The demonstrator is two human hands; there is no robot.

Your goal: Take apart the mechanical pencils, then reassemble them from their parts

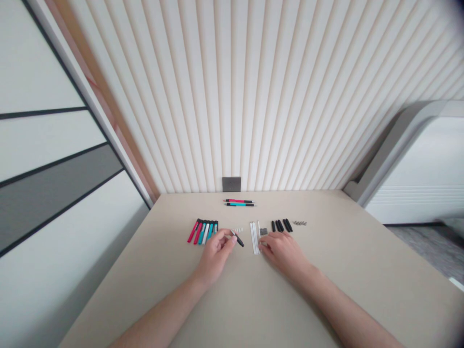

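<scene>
My left hand (214, 256) pinches a short black pen grip section (239, 240) between thumb and index finger, its black end angled down to the right. My right hand (286, 251) is palm down, fingers curled and closed at a thin white pen refill (258, 228). More white refills (254, 241) lie side by side just left of those fingertips. Beyond the right hand sit small grey parts (263, 231), too small to name. Several small clear or white pieces (237, 229) lie past the left hand.
A row of pink, teal and white pen barrels (203, 232) lies left. Black grip sections (279, 225) and small springs (299, 223) are on the right. Two whole pens, one pink (239, 200), one teal (239, 204), lie at the back, below a wall socket (231, 184).
</scene>
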